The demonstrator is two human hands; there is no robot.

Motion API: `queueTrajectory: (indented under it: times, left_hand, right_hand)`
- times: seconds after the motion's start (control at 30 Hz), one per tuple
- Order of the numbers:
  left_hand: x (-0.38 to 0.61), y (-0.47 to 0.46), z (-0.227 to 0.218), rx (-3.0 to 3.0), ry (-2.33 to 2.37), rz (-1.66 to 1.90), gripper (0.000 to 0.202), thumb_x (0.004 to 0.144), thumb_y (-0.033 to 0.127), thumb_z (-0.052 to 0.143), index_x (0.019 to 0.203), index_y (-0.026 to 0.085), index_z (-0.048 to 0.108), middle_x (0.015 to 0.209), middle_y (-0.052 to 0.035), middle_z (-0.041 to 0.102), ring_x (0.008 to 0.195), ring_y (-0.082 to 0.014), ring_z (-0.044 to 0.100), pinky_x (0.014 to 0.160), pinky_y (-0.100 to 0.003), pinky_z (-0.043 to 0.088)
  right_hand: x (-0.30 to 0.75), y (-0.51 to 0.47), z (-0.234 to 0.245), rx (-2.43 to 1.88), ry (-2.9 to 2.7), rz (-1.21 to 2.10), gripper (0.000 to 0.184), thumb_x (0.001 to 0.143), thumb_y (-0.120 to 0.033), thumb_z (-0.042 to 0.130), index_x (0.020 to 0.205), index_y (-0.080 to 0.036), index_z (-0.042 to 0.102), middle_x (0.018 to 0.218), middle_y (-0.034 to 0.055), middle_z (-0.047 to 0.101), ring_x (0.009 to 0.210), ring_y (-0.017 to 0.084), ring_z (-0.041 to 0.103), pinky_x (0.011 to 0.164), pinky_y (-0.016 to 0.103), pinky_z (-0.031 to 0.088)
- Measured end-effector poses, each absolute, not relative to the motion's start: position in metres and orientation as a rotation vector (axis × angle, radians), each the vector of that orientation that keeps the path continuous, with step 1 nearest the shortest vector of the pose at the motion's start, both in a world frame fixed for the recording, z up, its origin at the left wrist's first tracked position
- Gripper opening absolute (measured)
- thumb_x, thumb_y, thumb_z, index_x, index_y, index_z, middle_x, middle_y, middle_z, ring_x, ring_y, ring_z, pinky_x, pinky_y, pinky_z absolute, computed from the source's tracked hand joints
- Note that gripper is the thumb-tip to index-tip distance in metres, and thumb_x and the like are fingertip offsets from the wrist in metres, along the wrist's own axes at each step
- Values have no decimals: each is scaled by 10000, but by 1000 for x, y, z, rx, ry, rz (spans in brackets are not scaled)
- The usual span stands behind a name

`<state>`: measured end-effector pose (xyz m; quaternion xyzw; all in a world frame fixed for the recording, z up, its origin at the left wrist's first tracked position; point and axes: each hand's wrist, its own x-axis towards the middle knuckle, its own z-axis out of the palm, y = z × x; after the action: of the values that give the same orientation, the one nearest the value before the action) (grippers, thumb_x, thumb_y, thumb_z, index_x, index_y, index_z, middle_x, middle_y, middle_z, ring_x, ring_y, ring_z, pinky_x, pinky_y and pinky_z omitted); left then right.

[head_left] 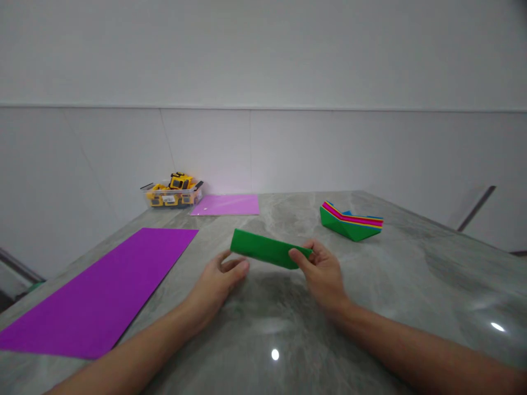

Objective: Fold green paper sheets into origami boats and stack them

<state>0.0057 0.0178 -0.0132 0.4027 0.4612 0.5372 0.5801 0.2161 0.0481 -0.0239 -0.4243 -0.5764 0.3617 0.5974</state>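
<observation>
A folded strip of green paper is held above the grey table, its right end a little lower than its left. My right hand pinches that right end, thumb in front and fingers behind. Close by the strip's lower left corner is my left hand, its thumb and fingers parted and slightly curled; whether a fingertip touches the paper I cannot tell. Beyond my right hand stands a folded paper boat, green below with pink, yellow and blue layered edges.
A large purple sheet lies flat at the left of the grey marbled table. Farther back is a lighter purple sheet. Beside it stands a clear plastic box with yellow toy vehicles. A white wall closes the back.
</observation>
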Motion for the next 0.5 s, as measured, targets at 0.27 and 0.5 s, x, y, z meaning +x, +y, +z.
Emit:
queueTrajectory:
  times: [0.27,0.5]
  left_hand:
    - [6,7,-9,1028,582,1466,796,570,454,884,1240,237,514,1288,-117,619,1236,-305,539,972,-405,480]
    - [13,-11,-7,1411,699,1463,597,665,266,846,1184,225,555,1165,-96,693,1087,-278,639,930,-388,506]
  right_hand:
    - [207,11,-20,-525,-2239,571,230,892,-165,532,1113,-182,591,1035,89,708,956,204,673,830,330,514]
    - [201,8,-24,-443,-2464,401,447,917,-113,409,1361,-160,425,1109,131,683,1056,242,640,861,356,517]
